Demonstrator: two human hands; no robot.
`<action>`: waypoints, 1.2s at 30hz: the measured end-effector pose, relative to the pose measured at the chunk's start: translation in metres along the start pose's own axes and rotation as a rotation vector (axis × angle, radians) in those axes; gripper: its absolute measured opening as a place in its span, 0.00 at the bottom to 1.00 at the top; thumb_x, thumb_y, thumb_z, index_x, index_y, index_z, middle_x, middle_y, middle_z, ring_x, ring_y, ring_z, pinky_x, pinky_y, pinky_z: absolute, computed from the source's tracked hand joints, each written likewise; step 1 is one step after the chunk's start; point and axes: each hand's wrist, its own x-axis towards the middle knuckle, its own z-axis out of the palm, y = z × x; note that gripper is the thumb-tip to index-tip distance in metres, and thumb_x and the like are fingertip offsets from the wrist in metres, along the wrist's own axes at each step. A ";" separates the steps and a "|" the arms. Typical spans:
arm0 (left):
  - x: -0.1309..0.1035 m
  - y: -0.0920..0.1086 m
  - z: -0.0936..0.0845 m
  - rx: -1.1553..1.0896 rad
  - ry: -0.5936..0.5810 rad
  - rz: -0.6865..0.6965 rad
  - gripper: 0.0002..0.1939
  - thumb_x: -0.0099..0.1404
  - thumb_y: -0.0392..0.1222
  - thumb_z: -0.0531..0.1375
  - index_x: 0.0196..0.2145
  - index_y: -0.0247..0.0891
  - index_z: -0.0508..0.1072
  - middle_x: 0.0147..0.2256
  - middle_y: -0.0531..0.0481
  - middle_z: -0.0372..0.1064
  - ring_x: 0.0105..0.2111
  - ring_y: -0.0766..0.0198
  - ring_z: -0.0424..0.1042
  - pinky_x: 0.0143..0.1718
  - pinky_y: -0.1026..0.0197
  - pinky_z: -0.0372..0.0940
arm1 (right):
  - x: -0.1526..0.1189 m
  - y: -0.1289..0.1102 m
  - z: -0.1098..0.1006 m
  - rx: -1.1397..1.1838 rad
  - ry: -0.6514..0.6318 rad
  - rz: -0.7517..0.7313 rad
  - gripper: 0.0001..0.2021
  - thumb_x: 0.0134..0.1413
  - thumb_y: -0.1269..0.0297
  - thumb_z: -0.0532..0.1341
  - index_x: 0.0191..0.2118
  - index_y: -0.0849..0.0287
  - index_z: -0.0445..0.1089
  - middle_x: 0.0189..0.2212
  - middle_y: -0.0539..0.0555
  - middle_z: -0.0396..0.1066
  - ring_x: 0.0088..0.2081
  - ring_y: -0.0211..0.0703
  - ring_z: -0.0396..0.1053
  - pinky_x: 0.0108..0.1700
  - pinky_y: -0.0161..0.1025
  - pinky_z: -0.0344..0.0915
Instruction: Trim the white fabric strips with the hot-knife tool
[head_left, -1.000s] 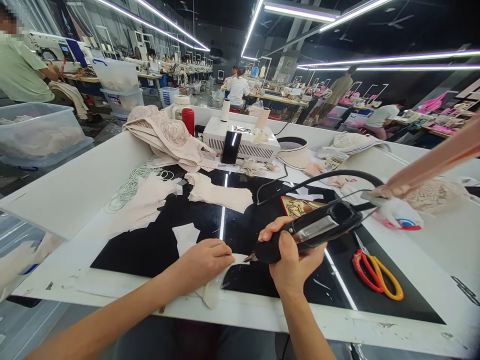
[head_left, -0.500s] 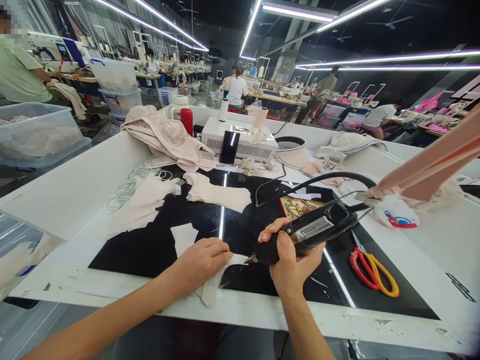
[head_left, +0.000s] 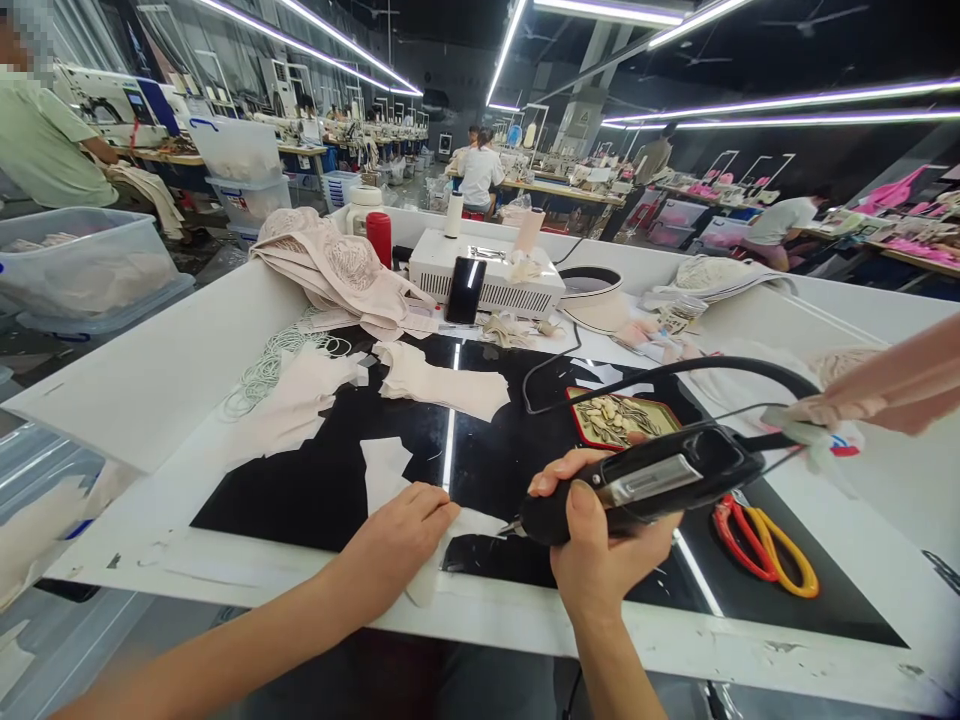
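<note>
My right hand (head_left: 611, 545) is closed round a black corded handheld cutter (head_left: 645, 480) with a pointed metal tip. The tip, aimed left, touches or nearly touches the end of a pale fabric piece (head_left: 480, 522) on the black board (head_left: 300, 510). On the fabric's left part, my left hand (head_left: 401, 535) presses down with its fingers together and bent, covering some of it. Another pale scrap (head_left: 384, 468) lies just beyond the left hand. Red-and-yellow-handled scissors (head_left: 765, 545) rest to the right of the cutter.
A red-rimmed tray of small pieces (head_left: 619, 418) sits behind the cutter. Stacked pale fabric pieces (head_left: 446, 382), a phone (head_left: 465, 290) and a white vented box (head_left: 517, 290) stand farther back. The cutter's cable (head_left: 720, 362) runs to hanging pink cloth (head_left: 892, 375).
The cutter and my right hand have moved slightly right, and more of the tray shows. The hanging pink cloth has swung lower and rightward. My left hand stays on the fabric piece.
</note>
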 end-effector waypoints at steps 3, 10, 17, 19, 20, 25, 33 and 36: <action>-0.001 -0.001 -0.002 0.001 0.005 0.018 0.17 0.67 0.20 0.52 0.50 0.31 0.69 0.45 0.42 0.71 0.44 0.55 0.74 0.46 0.54 0.76 | 0.000 -0.001 0.000 -0.006 0.001 -0.009 0.22 0.58 0.69 0.69 0.54 0.48 0.64 0.32 0.45 0.74 0.25 0.38 0.72 0.29 0.41 0.74; -0.002 -0.001 -0.008 0.033 0.002 0.046 0.19 0.65 0.18 0.52 0.49 0.32 0.69 0.45 0.43 0.73 0.45 0.57 0.76 0.48 0.57 0.76 | -0.004 -0.005 0.000 -0.012 -0.005 0.006 0.25 0.57 0.69 0.69 0.57 0.47 0.63 0.32 0.45 0.74 0.25 0.38 0.73 0.29 0.41 0.74; -0.003 0.009 0.000 0.254 0.073 0.067 0.18 0.65 0.19 0.49 0.48 0.31 0.69 0.42 0.42 0.76 0.40 0.56 0.78 0.37 0.58 0.74 | -0.010 -0.012 0.003 -0.025 0.003 -0.013 0.24 0.57 0.69 0.70 0.56 0.48 0.64 0.32 0.45 0.74 0.25 0.38 0.73 0.29 0.41 0.74; -0.004 0.016 0.002 0.290 0.065 0.047 0.13 0.70 0.25 0.53 0.50 0.30 0.69 0.41 0.42 0.76 0.40 0.55 0.78 0.35 0.58 0.74 | -0.012 -0.013 0.004 -0.022 0.006 -0.013 0.25 0.57 0.68 0.70 0.57 0.49 0.64 0.31 0.45 0.74 0.25 0.38 0.73 0.29 0.41 0.74; -0.004 0.019 0.003 0.300 0.052 0.035 0.11 0.72 0.29 0.57 0.51 0.30 0.69 0.42 0.42 0.76 0.41 0.54 0.78 0.35 0.58 0.74 | -0.013 -0.014 0.004 -0.018 0.006 -0.008 0.26 0.57 0.68 0.70 0.58 0.49 0.63 0.31 0.46 0.74 0.25 0.39 0.73 0.29 0.41 0.74; -0.005 0.034 0.001 0.323 -0.008 -0.016 0.33 0.61 0.57 0.74 0.55 0.35 0.70 0.46 0.39 0.75 0.47 0.48 0.77 0.39 0.54 0.76 | -0.016 -0.015 0.003 -0.002 0.005 0.020 0.27 0.58 0.69 0.70 0.59 0.49 0.62 0.32 0.46 0.74 0.26 0.38 0.73 0.30 0.40 0.74; -0.006 0.044 -0.002 0.366 -0.085 -0.033 0.39 0.59 0.64 0.72 0.58 0.38 0.71 0.51 0.33 0.75 0.51 0.44 0.76 0.47 0.50 0.75 | -0.017 -0.016 0.001 0.000 -0.031 0.024 0.28 0.58 0.71 0.69 0.62 0.49 0.62 0.32 0.46 0.74 0.27 0.38 0.73 0.30 0.41 0.74; -0.008 0.044 0.001 0.362 -0.061 -0.038 0.41 0.57 0.64 0.73 0.59 0.38 0.70 0.51 0.32 0.74 0.52 0.44 0.77 0.49 0.50 0.75 | -0.014 -0.016 0.002 0.004 -0.032 0.023 0.26 0.58 0.70 0.69 0.60 0.48 0.63 0.32 0.46 0.74 0.26 0.39 0.73 0.30 0.41 0.74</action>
